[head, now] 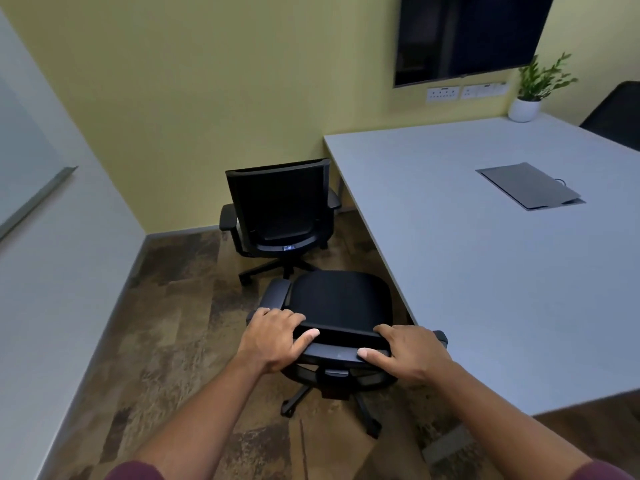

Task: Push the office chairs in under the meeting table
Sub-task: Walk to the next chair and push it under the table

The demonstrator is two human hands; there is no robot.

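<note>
A black office chair (337, 299) stands right below me beside the left edge of the grey meeting table (467, 271). Its seat is only slightly under the tabletop. My left hand (273, 337) grips the left end of the chair's backrest top, and my right hand (408, 351) grips the right end. A second black office chair (280, 206) stands farther off near the table's far left corner, out from the table, with its back turned to me.
A white potted plant (526, 105) and a closed cable hatch (530, 185) are on the table. A third chair's back (616, 116) shows at the far right. A dark screen (467, 36) hangs on the yellow wall. A white wall runs along the left.
</note>
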